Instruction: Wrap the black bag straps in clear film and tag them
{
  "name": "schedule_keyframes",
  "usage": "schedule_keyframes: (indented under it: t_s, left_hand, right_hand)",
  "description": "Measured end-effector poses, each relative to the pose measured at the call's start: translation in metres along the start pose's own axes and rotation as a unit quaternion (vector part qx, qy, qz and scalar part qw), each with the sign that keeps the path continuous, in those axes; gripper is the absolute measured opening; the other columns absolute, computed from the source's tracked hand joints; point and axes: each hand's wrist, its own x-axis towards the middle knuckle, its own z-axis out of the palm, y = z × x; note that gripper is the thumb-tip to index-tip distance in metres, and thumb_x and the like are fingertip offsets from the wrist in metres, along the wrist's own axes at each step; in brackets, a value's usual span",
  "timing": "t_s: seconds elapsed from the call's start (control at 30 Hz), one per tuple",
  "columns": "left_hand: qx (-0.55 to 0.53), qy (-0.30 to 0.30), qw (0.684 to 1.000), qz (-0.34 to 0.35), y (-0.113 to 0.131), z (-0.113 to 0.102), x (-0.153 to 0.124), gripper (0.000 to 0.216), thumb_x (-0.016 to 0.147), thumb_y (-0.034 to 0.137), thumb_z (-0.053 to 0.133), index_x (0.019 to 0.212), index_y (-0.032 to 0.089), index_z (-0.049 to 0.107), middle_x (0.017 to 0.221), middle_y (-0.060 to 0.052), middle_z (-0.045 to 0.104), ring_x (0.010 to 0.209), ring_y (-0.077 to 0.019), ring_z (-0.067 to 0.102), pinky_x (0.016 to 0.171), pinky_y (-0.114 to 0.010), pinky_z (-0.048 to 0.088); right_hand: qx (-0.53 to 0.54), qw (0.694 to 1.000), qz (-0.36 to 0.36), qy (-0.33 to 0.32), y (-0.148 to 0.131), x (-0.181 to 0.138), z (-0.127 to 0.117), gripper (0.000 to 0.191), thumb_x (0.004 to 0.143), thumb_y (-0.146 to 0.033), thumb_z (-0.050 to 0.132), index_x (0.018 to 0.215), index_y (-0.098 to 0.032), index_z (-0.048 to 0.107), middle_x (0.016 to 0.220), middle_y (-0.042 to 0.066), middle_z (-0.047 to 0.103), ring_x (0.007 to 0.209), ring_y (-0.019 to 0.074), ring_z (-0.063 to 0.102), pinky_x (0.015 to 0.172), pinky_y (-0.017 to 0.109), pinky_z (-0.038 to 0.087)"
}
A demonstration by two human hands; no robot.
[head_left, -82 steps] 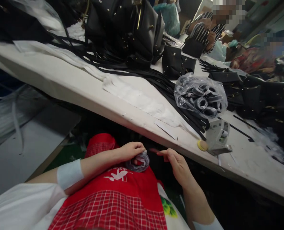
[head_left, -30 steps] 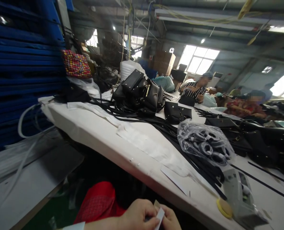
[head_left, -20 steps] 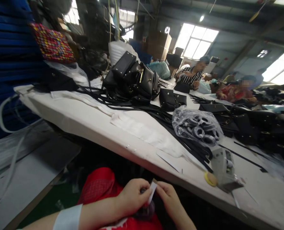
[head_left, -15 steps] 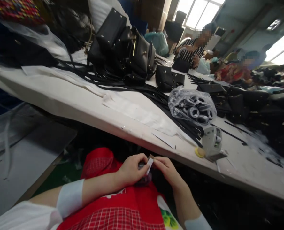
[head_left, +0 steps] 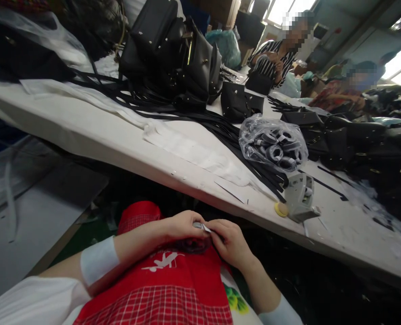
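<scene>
My left hand (head_left: pixel 182 224) and my right hand (head_left: pixel 229 241) meet over my lap, above a red apron (head_left: pixel 166 280). Both are closed in a pinch on a small white strip (head_left: pixel 203 227) held between their fingertips. A dark grey roll (head_left: pixel 191 245) lies under the left hand against the apron, mostly hidden. The hands sit just below the near edge of the white work table (head_left: pixel 119 140).
On the table lie a clear bag of grey rolls (head_left: pixel 271 144), a small grey dispenser (head_left: pixel 300 198) beside a yellow disc (head_left: pixel 281 209), black straps (head_left: pixel 227 135) and black bags (head_left: pixel 173 49). Two people (head_left: pixel 274 54) sit at the far end.
The camera tipped down from the hall toward my lap. My hands came together on the white strip, which now lies lower and flatter between the fingertips.
</scene>
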Motion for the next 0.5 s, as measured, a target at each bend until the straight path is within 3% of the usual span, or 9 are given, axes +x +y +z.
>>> schedule_keyframes:
  t_s: [0.13, 0.23, 0.33, 0.4, 0.5]
  left_hand:
    - [-0.211, 0.026, 0.977, 0.019, 0.006, -0.004, 0.005, 0.038, 0.056, 0.032, 0.078, 0.087, 0.011, 0.069, 0.074, -0.003, 0.067, 0.063, -0.0141, 0.058, 0.062, -0.025, 0.045]
    - [-0.210, 0.050, 0.976, 0.021, 0.013, 0.003, 0.012, 0.036, 0.064, 0.042, 0.074, 0.084, 0.012, 0.069, 0.065, 0.000, 0.063, 0.055, -0.0115, 0.053, 0.054, -0.023, 0.041]
    - [-0.168, 0.056, 0.984, 0.018, 0.016, 0.007, 0.019, 0.047, 0.062, 0.048, 0.077, 0.089, 0.012, 0.066, 0.063, 0.000, 0.062, 0.052, -0.0108, 0.050, 0.050, -0.022, 0.037]
    - [-0.153, 0.071, 0.986, 0.012, 0.014, 0.006, 0.024, 0.053, 0.060, 0.052, 0.077, 0.092, 0.012, 0.065, 0.064, -0.001, 0.064, 0.050, -0.0106, 0.050, 0.049, -0.021, 0.035]
    - [-0.145, 0.120, 0.982, 0.020, 0.006, 0.006, 0.033, 0.061, 0.058, 0.059, 0.077, 0.097, 0.014, 0.064, 0.061, 0.001, 0.062, 0.047, -0.0107, 0.047, 0.046, -0.020, 0.032]
  right_hand:
    - [-0.066, 0.996, -0.041, 0.033, -0.005, -0.008, 0.005, 0.047, 0.092, -0.015, 0.045, 0.137, -0.025, 0.051, 0.131, 0.010, 0.058, 0.120, 0.0234, 0.052, 0.104, 0.044, 0.044]
    - [-0.093, 0.993, -0.037, 0.061, -0.001, -0.012, 0.003, 0.050, 0.090, -0.014, 0.045, 0.139, -0.027, 0.049, 0.135, 0.009, 0.054, 0.125, 0.0246, 0.048, 0.106, 0.047, 0.042]
    - [-0.134, 0.980, -0.008, 0.149, 0.022, -0.021, -0.029, 0.046, 0.088, -0.018, 0.049, 0.134, -0.025, 0.054, 0.131, 0.010, 0.058, 0.122, 0.0257, 0.052, 0.104, 0.046, 0.043]
    - [-0.173, 0.937, 0.060, 0.298, 0.052, -0.034, -0.073, 0.038, 0.088, -0.024, 0.051, 0.125, -0.021, 0.061, 0.121, 0.012, 0.064, 0.114, 0.0267, 0.056, 0.102, 0.046, 0.043]
    - [-0.164, 0.801, 0.260, 0.513, 0.104, -0.061, -0.153, 0.035, 0.086, -0.035, 0.051, 0.109, -0.014, 0.067, 0.112, 0.016, 0.066, 0.107, 0.0283, 0.057, 0.100, 0.044, 0.039]
